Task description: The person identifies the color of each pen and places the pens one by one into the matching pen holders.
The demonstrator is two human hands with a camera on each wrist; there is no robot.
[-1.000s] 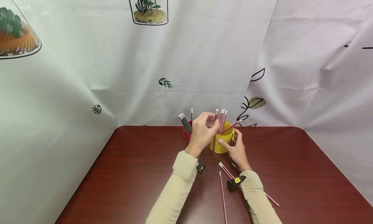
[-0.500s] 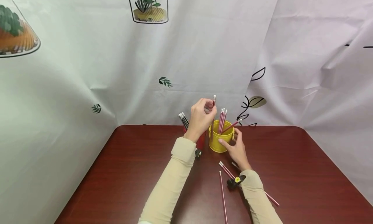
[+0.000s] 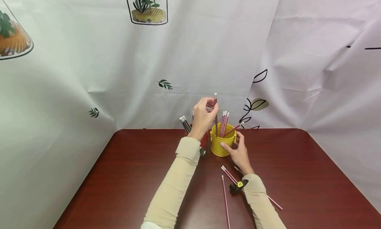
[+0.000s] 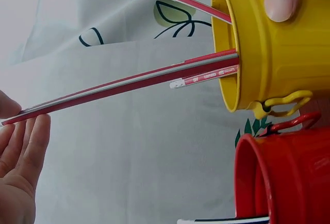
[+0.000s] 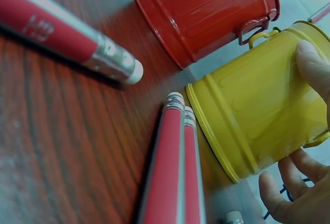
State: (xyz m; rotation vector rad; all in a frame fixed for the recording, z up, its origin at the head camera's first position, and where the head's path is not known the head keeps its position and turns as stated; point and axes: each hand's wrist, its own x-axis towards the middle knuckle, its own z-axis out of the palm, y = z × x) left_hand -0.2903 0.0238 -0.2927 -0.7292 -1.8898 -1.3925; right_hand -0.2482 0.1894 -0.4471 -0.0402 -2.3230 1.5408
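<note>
My left hand [image 3: 204, 116] pinches a red pencil [image 4: 129, 85] near its white eraser end, above the buckets. That pencil stands nearly upright, its lower end at the mouth of the yellow bucket [image 3: 219, 148]. Around the yellow bucket's right side, the thumb and fingers of my right hand [image 3: 240, 154] hold it steady. Several red pencils [image 3: 224, 124] lean inside, one tilted to the right. Directly left, partly behind my left wrist, is the red bucket [image 5: 206, 15] with black pencils [image 3: 186, 124].
More red pencils lie on the dark wood table: a pair [image 3: 228, 174] in front of the yellow bucket, one pencil [image 3: 225, 202] nearer me, and another [image 3: 275, 203] partly hidden by the right forearm. A white printed cloth [image 3: 208, 57] hangs behind the table.
My left hand has risen and shifted slightly left, lifting the red pencil from in front of the yellow bucket to its mouth. My right hand keeps its hold on the bucket.
</note>
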